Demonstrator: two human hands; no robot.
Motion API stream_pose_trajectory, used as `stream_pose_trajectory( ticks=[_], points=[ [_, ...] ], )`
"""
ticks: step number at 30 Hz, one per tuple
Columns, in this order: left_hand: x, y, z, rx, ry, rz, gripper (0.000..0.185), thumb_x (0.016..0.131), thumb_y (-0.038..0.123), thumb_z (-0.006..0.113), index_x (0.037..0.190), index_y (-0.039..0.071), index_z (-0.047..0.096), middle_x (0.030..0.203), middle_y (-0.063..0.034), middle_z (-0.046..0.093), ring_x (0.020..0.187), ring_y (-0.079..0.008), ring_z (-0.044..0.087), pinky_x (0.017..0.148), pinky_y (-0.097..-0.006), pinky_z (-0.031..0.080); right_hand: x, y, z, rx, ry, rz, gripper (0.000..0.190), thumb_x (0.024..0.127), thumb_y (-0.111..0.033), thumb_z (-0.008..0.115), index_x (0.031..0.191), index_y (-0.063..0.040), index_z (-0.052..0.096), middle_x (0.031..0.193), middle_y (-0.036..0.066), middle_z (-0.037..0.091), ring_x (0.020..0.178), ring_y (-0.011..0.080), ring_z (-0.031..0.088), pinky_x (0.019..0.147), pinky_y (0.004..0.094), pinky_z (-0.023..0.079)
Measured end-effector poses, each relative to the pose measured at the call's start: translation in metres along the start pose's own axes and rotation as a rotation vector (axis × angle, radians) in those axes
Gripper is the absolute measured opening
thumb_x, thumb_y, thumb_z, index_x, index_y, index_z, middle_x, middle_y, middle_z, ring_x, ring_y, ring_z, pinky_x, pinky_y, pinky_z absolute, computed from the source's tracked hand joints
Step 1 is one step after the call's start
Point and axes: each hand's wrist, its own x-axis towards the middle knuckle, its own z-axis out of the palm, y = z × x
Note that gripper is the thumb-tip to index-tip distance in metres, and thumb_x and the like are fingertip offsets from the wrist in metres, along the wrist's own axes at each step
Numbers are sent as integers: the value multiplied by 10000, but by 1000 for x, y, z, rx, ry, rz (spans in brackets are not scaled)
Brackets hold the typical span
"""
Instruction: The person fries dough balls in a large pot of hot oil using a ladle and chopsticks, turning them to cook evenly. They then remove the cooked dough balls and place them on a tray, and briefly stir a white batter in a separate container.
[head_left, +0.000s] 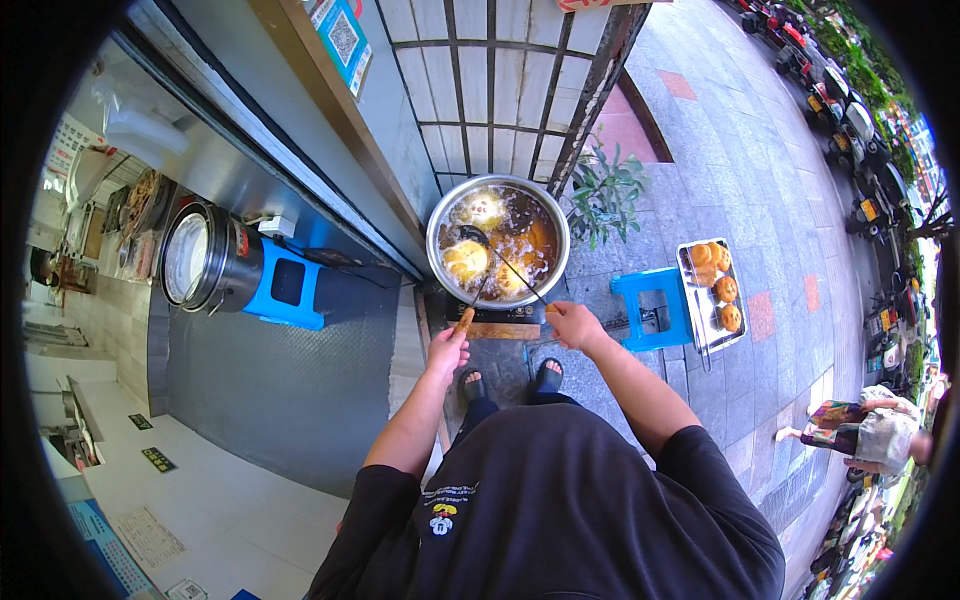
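Observation:
My left hand (448, 350) grips the wooden handle (465, 322) of a thin metal tool that reaches into a large steel pot (562, 259) of bubbling oil. The handle of a dark ladle (472, 234) is in my right hand (574, 326); its shaft crosses the other tool above the oil. The ladle's bowl lies at the upper edge of a pale yellow fried cake (466, 259). A second cake (482, 209) floats at the far side, and another (511, 277) is near the pot's front wall. The left tool's tip is hard to make out.
On the right, a metal tray (711, 330) of browned cakes (726, 289) rests by a blue stool (637, 281). A leafy plant (607, 196) and a tiled wall (517, 97) adjoin the pot. Leftward, a black container (236, 259) stands on another blue stool (304, 292). A person (877, 427) is on the pavement.

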Motion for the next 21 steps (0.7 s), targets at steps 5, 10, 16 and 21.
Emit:
stream_pose_trajectory(
  ticks=[5, 10, 16, 21],
  points=[
    [2, -3, 2, -19, -12, 8, 302, 950, 245, 585, 1206, 89, 545, 816, -28, 628, 563, -112, 570, 472, -246, 481, -24, 8, -9, -294, 313, -162, 442, 861, -330, 576, 1257, -134, 593, 1001, 189, 677, 910, 335, 658, 817, 406, 515],
    [6, -5, 2, -25, -16, 5, 348, 942, 240, 596, 1244, 93, 508, 818, -39, 629, 561, -123, 577, 467, -256, 486, -42, 12, -24, -202, 395, -153, 452, 862, -365, 576, 1267, -167, 586, 1087, 193, 656, 1018, 368, 623, 888, 448, 489],
    [11, -9, 2, -10, -6, -27, 404, 933, 239, 608, 1285, 95, 471, 840, -48, 625, 559, -126, 580, 457, -251, 483, -45, 32, -34, -107, 444, -72, 465, 869, -381, 582, 1281, -165, 575, 1092, 188, 656, 1036, 350, 620, 889, 436, 489],
    [25, -28, -15, -83, -61, 65, 460, 897, 307, 644, 1281, 104, 496, 946, -73, 645, 658, -155, 620, 576, -295, 533, -48, 54, -36, -118, 447, -159, 436, 879, -378, 567, 1246, -144, 587, 1124, 145, 661, 1035, 311, 633, 883, 407, 494]
  ],
)
